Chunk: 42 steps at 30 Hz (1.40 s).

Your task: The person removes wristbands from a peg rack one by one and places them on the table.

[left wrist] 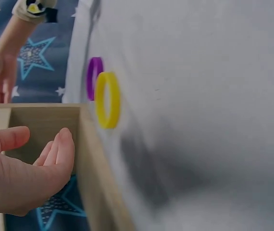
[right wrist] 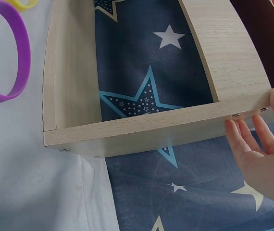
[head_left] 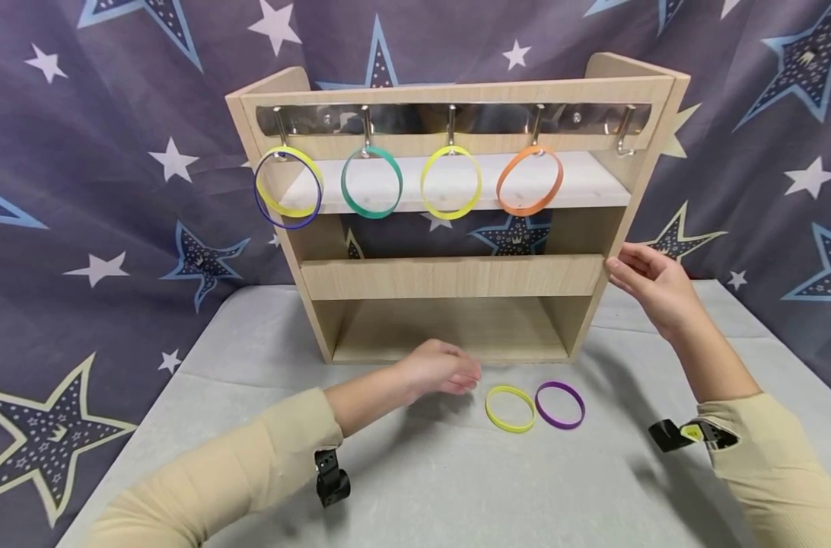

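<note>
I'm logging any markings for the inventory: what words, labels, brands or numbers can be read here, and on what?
None can be read: the light wooden shelf rack, the yellow silicone ring and purple silicone ring on the grey tablecloth, the hanging rings and the star-patterned curtain show no writing.

My left hand (left wrist: 19, 175) hangs relaxed at lower left beside the wooden rack (left wrist: 91, 159); yellow ring (left wrist: 107, 99) and purple ring (left wrist: 93, 77) lie touching on the bench (left wrist: 199, 96).

We see a star-printed curtain (head_left: 114, 152) hanging behind the table's far edge, and a grey cloth (head_left: 456, 487) covering the table.
</note>
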Motion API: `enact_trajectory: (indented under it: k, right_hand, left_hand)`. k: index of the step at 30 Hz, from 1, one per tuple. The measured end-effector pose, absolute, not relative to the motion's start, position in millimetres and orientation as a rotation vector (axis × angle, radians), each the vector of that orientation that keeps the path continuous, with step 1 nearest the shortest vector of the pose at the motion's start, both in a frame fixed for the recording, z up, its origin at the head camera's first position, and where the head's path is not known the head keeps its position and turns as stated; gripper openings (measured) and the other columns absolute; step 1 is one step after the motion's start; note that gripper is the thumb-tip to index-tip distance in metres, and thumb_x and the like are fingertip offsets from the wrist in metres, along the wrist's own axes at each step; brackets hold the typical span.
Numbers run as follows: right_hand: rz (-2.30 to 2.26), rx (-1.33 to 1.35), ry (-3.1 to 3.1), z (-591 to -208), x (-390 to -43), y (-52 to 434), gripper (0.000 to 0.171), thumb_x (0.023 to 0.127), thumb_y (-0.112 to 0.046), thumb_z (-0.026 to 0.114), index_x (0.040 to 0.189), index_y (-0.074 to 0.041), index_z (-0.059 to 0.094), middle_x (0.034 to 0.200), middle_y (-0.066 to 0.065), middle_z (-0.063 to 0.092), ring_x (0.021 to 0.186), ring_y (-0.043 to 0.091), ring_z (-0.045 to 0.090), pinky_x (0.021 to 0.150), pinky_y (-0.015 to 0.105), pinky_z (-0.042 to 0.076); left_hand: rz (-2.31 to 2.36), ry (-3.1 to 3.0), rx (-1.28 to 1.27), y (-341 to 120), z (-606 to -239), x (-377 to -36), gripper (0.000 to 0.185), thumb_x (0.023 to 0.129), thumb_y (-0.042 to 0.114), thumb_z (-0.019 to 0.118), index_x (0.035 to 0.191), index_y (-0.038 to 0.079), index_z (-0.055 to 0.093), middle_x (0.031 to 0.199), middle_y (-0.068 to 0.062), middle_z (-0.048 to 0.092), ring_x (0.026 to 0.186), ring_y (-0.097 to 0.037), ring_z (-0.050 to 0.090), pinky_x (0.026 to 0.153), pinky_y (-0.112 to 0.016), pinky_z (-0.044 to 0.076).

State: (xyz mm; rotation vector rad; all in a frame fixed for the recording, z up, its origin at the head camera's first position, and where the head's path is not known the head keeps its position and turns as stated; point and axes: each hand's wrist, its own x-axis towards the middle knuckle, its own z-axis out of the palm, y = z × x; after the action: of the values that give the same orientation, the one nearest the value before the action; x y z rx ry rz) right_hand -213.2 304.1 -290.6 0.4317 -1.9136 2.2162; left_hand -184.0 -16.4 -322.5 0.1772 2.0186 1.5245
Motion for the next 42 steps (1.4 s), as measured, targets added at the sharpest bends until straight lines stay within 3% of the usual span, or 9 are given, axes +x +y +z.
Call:
enact_trajectory:
  k: [23, 34, 42]
  right_hand:
    - [2.223, 0.415, -1.907, -290.5, -213.8, 302.7, 0.024, 0.091, 0.003, 0.059, 0.103, -0.017, 0.065, 0.092, -0.007, 0.065, 0.086, 0.000, 0.065, 0.078, 0.012, 0.058]
    - [2.235, 0.426, -1.897, -292.6, -212.9, 303.5, 0.023, 0.092, 0.003, 0.058, 0.102, -0.016, 0.066, 0.091, -0.008, 0.066, 0.086, 0.000, 0.065, 0.079, 0.011, 0.057]
    - [2.245, 0.431, -1.881, -292.2, -213.2, 303.1, 0.024, 0.092, 0.004, 0.058, 0.102, -0.016, 0.066, 0.090, -0.008, 0.067, 0.085, 0.000, 0.066, 0.079, 0.012, 0.058]
  left_hand:
    - [1.723, 2.088, 0.177, -13.7, -246.1, -183.9, 0.030, 0.097, 0.014, 0.057, 0.122, -0.002, 0.059, 0.120, -0.017, 0.067, 0.108, -0.024, 0.067, 0.098, -0.032, 0.056]
    - [1.889, 2.095, 0.341, 2.4, -217.4, -186.5, 0.030, 0.096, 0.017, 0.059, 0.119, -0.002, 0.062, 0.122, -0.020, 0.066, 0.108, -0.026, 0.067, 0.093, -0.027, 0.058]
    - [2.058, 2.008, 0.374, 12.5, -207.6, -193.3, 0.036, 0.096, 0.021, 0.060, 0.125, 0.000, 0.059, 0.123, -0.019, 0.066, 0.117, -0.030, 0.063, 0.094, -0.028, 0.058]
